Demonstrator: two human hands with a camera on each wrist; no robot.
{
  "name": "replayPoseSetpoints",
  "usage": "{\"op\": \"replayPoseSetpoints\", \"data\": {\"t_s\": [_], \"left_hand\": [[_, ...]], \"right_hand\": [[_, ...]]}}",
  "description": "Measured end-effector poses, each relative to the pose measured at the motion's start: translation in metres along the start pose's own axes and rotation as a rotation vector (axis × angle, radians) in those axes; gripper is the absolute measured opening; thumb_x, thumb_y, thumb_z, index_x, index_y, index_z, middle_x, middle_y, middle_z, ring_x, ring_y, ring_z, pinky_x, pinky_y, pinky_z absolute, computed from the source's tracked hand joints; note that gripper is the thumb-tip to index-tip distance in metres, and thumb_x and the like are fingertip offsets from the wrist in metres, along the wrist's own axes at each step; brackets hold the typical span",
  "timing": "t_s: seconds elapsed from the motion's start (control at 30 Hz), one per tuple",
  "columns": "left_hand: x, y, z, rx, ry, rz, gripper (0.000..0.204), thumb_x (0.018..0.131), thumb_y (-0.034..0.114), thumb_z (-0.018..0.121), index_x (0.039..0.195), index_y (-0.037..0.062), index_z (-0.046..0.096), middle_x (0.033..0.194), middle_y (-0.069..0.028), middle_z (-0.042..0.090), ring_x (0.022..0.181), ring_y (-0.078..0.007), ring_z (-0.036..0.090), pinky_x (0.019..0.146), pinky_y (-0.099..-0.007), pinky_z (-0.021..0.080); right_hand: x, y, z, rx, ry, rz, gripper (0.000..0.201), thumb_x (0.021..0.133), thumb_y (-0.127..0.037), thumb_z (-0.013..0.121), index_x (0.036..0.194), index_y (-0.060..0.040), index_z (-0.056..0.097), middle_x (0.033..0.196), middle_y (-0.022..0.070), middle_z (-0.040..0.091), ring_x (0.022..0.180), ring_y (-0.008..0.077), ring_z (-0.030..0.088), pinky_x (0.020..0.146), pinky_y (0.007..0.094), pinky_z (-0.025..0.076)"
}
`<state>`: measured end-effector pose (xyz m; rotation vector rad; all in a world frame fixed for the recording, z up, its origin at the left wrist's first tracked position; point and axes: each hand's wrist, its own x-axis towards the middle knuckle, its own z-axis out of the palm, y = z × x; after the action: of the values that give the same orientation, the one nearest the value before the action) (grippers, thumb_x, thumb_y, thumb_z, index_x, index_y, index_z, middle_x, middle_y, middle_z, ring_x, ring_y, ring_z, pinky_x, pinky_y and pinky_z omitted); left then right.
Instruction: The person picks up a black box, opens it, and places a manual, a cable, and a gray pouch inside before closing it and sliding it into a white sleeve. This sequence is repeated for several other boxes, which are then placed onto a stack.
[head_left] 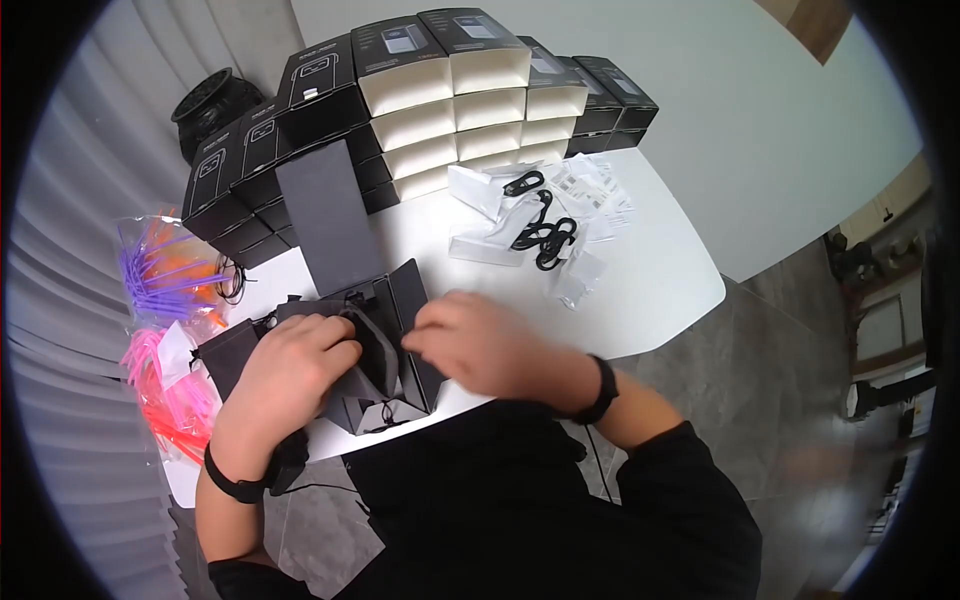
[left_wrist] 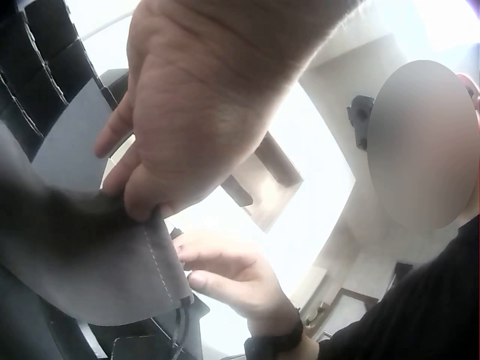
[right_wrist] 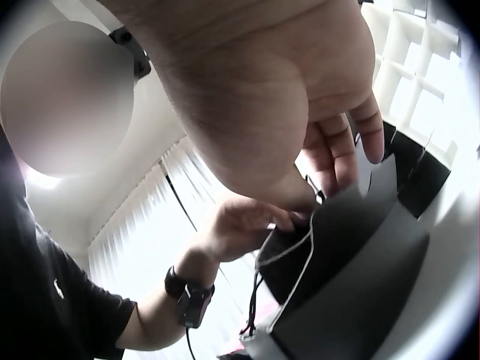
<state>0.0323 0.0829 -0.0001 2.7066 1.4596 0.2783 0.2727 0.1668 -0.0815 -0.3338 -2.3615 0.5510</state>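
Observation:
A dark grey fabric pouch (left_wrist: pixel 120 277) with a stitched edge and a drawstring stands over an open black box (head_left: pixel 410 290). My left hand (head_left: pixel 290 365) pinches the pouch's upper edge between thumb and fingers. In the head view the pouch mouth gapes toward the right. My right hand (head_left: pixel 480 345), blurred, is at the box's right side, close to the pouch. The left wrist view shows the right thumb and forefinger apart beside the stitched edge, with nothing seen between them. The box's long lid (head_left: pixel 325 220) is raised toward the back.
Stacked black boxes (head_left: pixel 400 45), some with white open ends, line the table's back. Black coiled cables (head_left: pixel 550 240), white sleeves (head_left: pixel 485 245) and printed papers (head_left: pixel 595 190) lie to the right. Bags of purple sticks (head_left: pixel 155 280) and pink strands (head_left: pixel 185 385) lie left.

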Motion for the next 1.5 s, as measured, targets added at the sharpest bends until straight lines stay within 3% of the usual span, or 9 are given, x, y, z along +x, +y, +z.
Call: {"op": "replayPoseSetpoints", "data": {"t_s": [0.07,0.2,0.27,0.37,0.8,1.1,1.23,1.4,1.5], "left_hand": [[-0.001,0.002,-0.005,0.015,-0.018,-0.012,0.025,0.068,-0.001,0.066,0.093,0.0031,0.067,0.101,-0.0097,0.065,0.09,-0.0311,0.063,0.081,-0.0405,0.052],[-0.003,0.004,-0.005,0.04,-0.027,0.017,0.025,0.066,0.001,0.066,0.09,0.003,0.069,0.101,-0.0095,0.065,0.089,-0.0301,0.064,0.079,-0.0398,0.052],[-0.003,0.007,-0.007,0.032,0.002,0.046,0.025,0.064,0.003,0.066,0.089,0.0026,0.07,0.101,-0.0099,0.065,0.09,-0.0299,0.064,0.079,-0.0394,0.052],[-0.004,0.008,-0.005,0.021,0.05,0.059,0.026,0.063,0.003,0.066,0.088,0.002,0.071,0.103,-0.0116,0.066,0.091,-0.0302,0.065,0.079,-0.0393,0.053],[-0.009,0.006,0.001,-0.014,0.129,0.025,0.023,0.067,0.003,0.063,0.089,0.0014,0.069,0.107,-0.0126,0.066,0.091,-0.0292,0.065,0.081,-0.0384,0.053],[-0.008,0.007,0.005,-0.022,0.188,0.034,0.026,0.065,0.001,0.068,0.091,0.0014,0.068,0.106,-0.0139,0.066,0.089,-0.0314,0.065,0.077,-0.0395,0.053],[-0.012,0.003,0.0,-0.01,0.169,0.036,0.026,0.066,0.002,0.067,0.092,0.0022,0.069,0.107,-0.0136,0.065,0.089,-0.0312,0.065,0.078,-0.0396,0.053],[-0.012,0.003,-0.001,-0.006,0.182,0.035,0.027,0.067,0.002,0.065,0.093,0.0028,0.069,0.106,-0.0125,0.065,0.09,-0.0308,0.065,0.079,-0.0394,0.053],[-0.012,0.001,0.004,-0.03,0.225,0.029,0.027,0.068,-0.001,0.064,0.095,0.0022,0.068,0.106,-0.0126,0.064,0.091,-0.0309,0.066,0.077,-0.0388,0.055]], "right_hand": [[0.001,0.021,-0.038,-0.089,-0.036,0.007,0.017,0.085,-0.008,0.066,0.101,-0.0052,0.071,0.098,0.0106,0.067,0.091,0.0287,0.064,0.08,0.0394,0.052],[0.008,0.082,-0.099,-0.344,-0.034,0.354,0.013,0.086,-0.01,0.065,0.094,-0.0052,0.074,0.09,0.0122,0.071,0.084,0.0319,0.067,0.075,0.0421,0.053],[0.02,0.109,-0.122,-0.478,-0.213,0.657,0.02,0.082,-0.004,0.063,0.092,-0.0104,0.078,0.094,0.0159,0.074,0.09,0.0354,0.069,0.081,0.0424,0.055],[0.009,0.173,-0.13,-0.59,-0.343,0.772,0.026,0.078,0.002,0.063,0.095,-0.0098,0.079,0.097,0.0162,0.074,0.092,0.0348,0.07,0.083,0.0414,0.055],[-0.004,0.224,-0.11,-0.397,-0.406,0.574,0.046,0.066,0.002,0.078,0.11,-0.0087,0.069,0.108,0.0126,0.058,0.103,0.0333,0.061,0.087,0.0378,0.05],[0.007,0.216,-0.12,-0.559,-0.593,0.64,0.037,0.065,-0.012,0.083,0.098,-0.0035,0.068,0.099,0.0166,0.069,0.095,0.0361,0.067,0.083,0.0423,0.054],[0.01,0.202,-0.137,-0.745,-0.512,0.751,0.026,0.074,-0.026,0.077,0.087,-0.0042,0.071,0.091,0.0202,0.071,0.088,0.0383,0.069,0.077,0.0451,0.055],[0.039,0.115,-0.166,-0.762,-0.145,0.748,0.023,0.082,-0.018,0.071,0.098,-0.001,0.069,0.089,0.02,0.072,0.083,0.0401,0.068,0.075,0.0463,0.055],[0.047,0.041,-0.152,-0.312,0.067,0.624,0.018,0.088,-0.015,0.071,0.099,-0.0022,0.065,0.078,0.0148,0.068,0.07,0.0352,0.064,0.065,0.0394,0.05]]}}
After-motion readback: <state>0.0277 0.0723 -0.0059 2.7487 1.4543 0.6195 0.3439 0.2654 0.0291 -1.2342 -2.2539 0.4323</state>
